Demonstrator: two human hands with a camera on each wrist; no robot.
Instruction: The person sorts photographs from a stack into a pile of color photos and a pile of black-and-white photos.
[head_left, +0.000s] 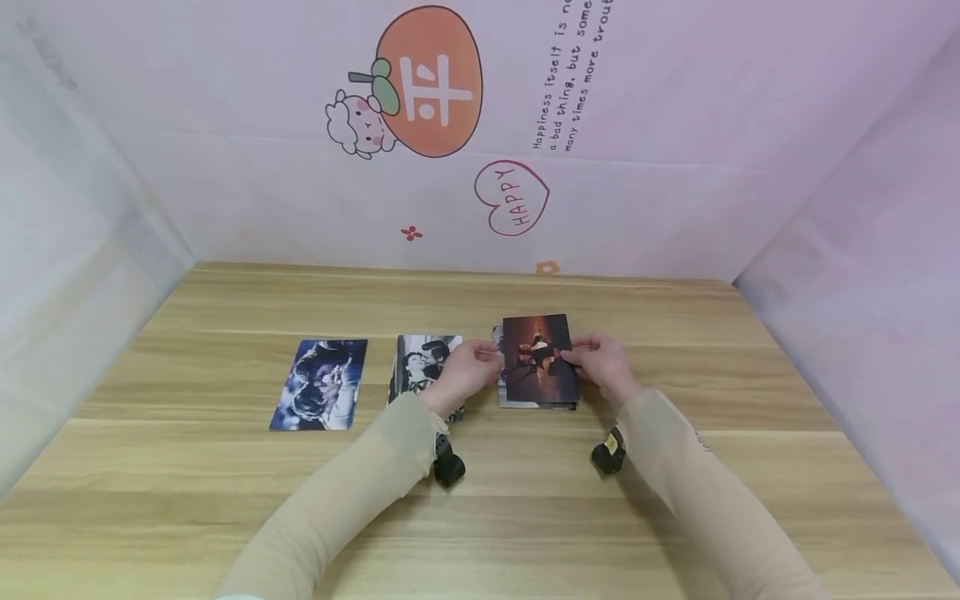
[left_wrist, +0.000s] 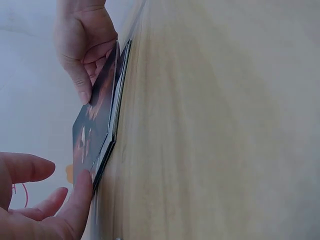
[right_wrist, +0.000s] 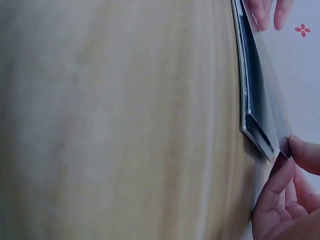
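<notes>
Photo (head_left: 538, 360) with a dark, orange-lit picture is the thing in hand: it sits on top of a small pile (head_left: 517, 404) on the bench (head_left: 525, 533), between the left hand (head_left: 470, 371) and the right hand (head_left: 604, 365). Both wrist views show us a gap beneath it, so part of it is tilted up off the prints below. The right grip pinches its right-hand edge, thumb on the printed face; the left grip has its fingers spread and relaxed, one touching the left edge.

We judge it light and thin, stiff enough to hold flat but easy to bend or crease, with a smooth face that may slide on its neighbours and take finger marks. We would hold it by opposite edges, lightly, and keep thumbs off the middle.

Much of the pile's other pictures is hidden under the dark photo, and we cannot count its layers. The left forearm and hand cover part of the black-and-white photo (head_left: 422, 362); the blue photo (head_left: 321, 385) lies apart, farther left. The right fingertips under the edge are hard to make out, and the right wrist view is blurred.
</notes>
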